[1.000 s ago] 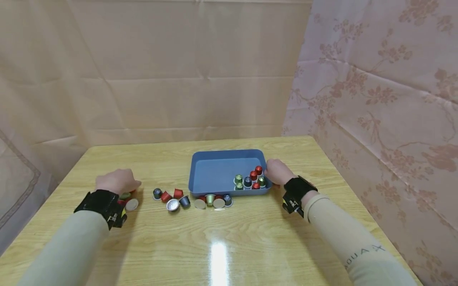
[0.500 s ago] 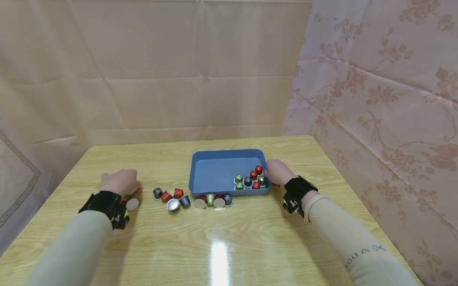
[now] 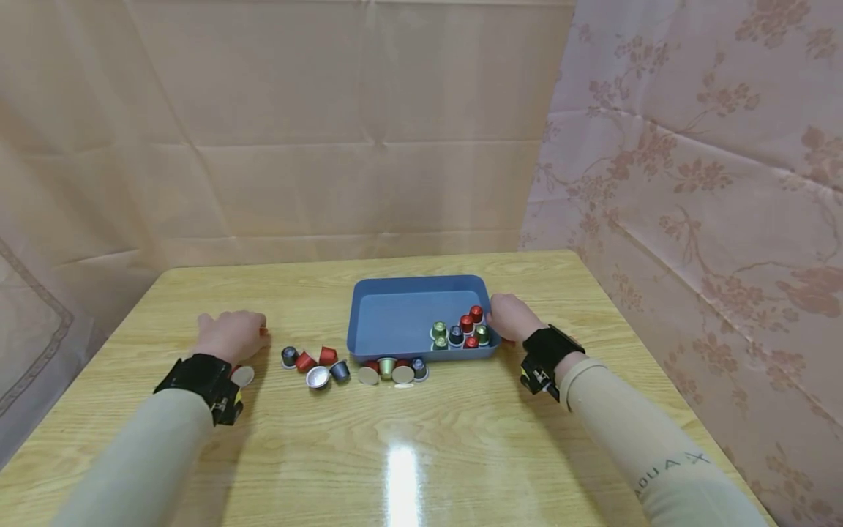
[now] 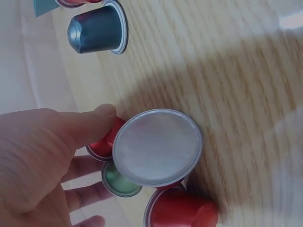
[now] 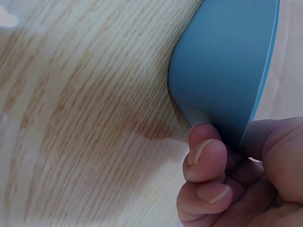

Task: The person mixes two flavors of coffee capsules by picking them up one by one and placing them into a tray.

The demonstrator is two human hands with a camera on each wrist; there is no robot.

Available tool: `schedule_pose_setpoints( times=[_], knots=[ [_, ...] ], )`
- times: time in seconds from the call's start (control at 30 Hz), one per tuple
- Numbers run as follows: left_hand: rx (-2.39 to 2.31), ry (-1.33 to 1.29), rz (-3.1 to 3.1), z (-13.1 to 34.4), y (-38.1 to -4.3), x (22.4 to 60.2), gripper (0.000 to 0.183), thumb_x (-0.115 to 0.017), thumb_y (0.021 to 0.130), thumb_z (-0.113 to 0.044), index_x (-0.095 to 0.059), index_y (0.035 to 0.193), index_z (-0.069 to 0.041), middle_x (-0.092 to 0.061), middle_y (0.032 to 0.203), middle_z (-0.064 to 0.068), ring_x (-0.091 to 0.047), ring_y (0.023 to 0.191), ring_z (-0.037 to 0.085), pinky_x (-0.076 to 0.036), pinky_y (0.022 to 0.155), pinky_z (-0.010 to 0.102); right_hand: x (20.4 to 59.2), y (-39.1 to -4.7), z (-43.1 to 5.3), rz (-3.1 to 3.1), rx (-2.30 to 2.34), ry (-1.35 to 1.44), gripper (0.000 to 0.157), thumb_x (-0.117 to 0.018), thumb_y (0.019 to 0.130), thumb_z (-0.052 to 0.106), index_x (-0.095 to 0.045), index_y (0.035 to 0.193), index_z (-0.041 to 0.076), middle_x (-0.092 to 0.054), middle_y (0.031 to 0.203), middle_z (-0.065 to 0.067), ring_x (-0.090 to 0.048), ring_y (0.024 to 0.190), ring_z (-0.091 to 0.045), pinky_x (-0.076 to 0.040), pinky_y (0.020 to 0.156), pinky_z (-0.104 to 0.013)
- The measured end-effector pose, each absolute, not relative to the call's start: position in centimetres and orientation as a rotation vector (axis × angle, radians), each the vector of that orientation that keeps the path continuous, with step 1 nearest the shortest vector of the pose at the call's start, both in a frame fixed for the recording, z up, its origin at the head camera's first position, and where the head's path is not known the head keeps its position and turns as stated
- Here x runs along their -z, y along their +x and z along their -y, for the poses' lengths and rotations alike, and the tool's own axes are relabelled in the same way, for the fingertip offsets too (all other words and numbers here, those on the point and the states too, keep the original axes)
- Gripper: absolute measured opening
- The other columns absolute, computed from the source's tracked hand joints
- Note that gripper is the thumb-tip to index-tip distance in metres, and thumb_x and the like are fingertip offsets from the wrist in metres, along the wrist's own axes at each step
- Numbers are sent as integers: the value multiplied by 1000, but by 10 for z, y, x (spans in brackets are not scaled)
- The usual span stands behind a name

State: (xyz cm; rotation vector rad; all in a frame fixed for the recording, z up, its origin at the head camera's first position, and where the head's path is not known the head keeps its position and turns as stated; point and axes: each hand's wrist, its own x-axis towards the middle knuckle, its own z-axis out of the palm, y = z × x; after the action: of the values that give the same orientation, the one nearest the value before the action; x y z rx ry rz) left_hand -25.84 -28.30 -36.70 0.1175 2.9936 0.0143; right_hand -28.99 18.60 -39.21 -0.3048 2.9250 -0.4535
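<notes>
My left hand (image 3: pixel 232 337) is at the left of the table, palm down. In the left wrist view its thumb and index finger pinch a red coffee capsule (image 4: pixel 105 142). Crowding beside it are a capsule showing its silver foil lid (image 4: pixel 157 147), a green capsule (image 4: pixel 121 181) and another red capsule (image 4: pixel 182 210) on its side. My right hand (image 3: pixel 515 318) grips the right end of the blue tray (image 3: pixel 395 316), fingers curled against the outside wall and thumb over the rim. Several red, green and dark capsules, such as a red one (image 3: pixel 476 313), stand inside the tray's right part.
Between the left hand and tray lies a loose group of capsules, including a dark one (image 3: pixel 290 356) and an upturned silver-faced one (image 3: pixel 317 377). Another row, with a pale green capsule (image 3: pixel 386 368), lies along the tray's front edge. Cloth hangs behind the wooden table (image 3: pixel 316 454).
My left hand has shifted a little to the right and turned, its fingertips moving from over the capsules to their far right side. The right hand and tray stay put.
</notes>
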Motion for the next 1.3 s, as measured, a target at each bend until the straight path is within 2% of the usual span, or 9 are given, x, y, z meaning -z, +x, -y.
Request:
schedule_pose_setpoints(
  times=[0.2, 0.47, 0.57, 0.67, 0.73, 0.87, 1.03, 1.17, 1.3],
  knots=[
    [36, 185, -3045, 281, -260, 372, 21, -72, 95, -20, -71, 110, -5, -70, 96, 14, -58, 88, 37, -32, 85, 64, 392, -290, -185, -2926, 452, -294, 16, -49, 100, 3, -61, 99, -8, -61, 64, -10, -60, 41, -17, -48, 46, -26],
    [-13, 269, -3145, 278, -261, 372, 24, -70, 97, -17, -68, 119, -7, -74, 98, 16, -60, 89, 42, -20, 95, 76, 392, -290, -185, -2926, 433, -290, 16, -49, 100, 3, -61, 99, -8, -61, 67, -11, -58, 41, -15, -47, 48, -26],
    [-68, 316, -3170, 274, -263, 369, 25, -68, 98, -15, -65, 122, -10, -74, 99, 14, -61, 89, 41, -20, 95, 76, 391, -289, -185, -2927, 432, -286, 17, -49, 101, 3, -61, 101, -9, -61, 68, -11, -58, 42, -15, -47, 48, -26],
    [-133, 394, -3185, 268, -266, 365, 25, -64, 99, -11, -64, 125, -10, -73, 101, 14, -64, 88, 38, -27, 93, 72, 391, -289, -184, -2924, 437, -282, 19, -49, 101, 4, -61, 105, -11, -61, 67, -11, -58, 41, -15, -47, 45, -26],
    [-165, 461, -3196, 261, -268, 361, 24, -61, 100, -7, -64, 123, -7, -71, 102, 15, -65, 85, 34, -36, 91, 66, 391, -289, -184, -2920, 438, -276, 20, -49, 102, 4, -60, 106, -12, -61, 65, -11, -58, 41, -15, -46, 44, -25],
    [-157, 563, -3208, 245, -270, 354, 19, -58, 99, -5, -66, 116, -1, -65, 102, 17, -65, 84, 30, -53, 76, 50, 392, -289, -183, -2911, 441, -269, 21, -48, 102, 4, -60, 107, -12, -62, 64, -11, -60, 42, -15, -47, 43, -25],
    [-100, 543, -3104, 231, -272, 354, 29, -58, 102, -19, -66, 124, -3, -69, 113, 18, -67, 98, 33, -54, 86, 53, 393, -288, -183, -2892, 477, -271, 23, -46, 103, 3, -59, 110, -13, -62, 61, -10, -62, 42, -16, -46, 42, -25],
    [-127, 526, -3001, 225, -271, 361, 42, -60, 102, -29, -61, 138, -8, -64, 129, 21, -65, 108, 36, -50, 95, 58, 392, -288, -183, -2891, 486, -283, 23, -45, 102, 3, -59, 109, -13, -62, 61, -10, -61, 41, -16, -46, 42, -24],
    [-222, 560, -2925, 219, -270, 366, 47, -57, 102, -36, -58, 141, -10, -60, 136, 22, -65, 110, 36, -48, 98, 60, 392, -288, -184, -2894, 478, -275, 24, -45, 102, 3, -57, 113, -14, -62, 63, -11, -60, 40, -14, -45, 42, -24]
  ],
)
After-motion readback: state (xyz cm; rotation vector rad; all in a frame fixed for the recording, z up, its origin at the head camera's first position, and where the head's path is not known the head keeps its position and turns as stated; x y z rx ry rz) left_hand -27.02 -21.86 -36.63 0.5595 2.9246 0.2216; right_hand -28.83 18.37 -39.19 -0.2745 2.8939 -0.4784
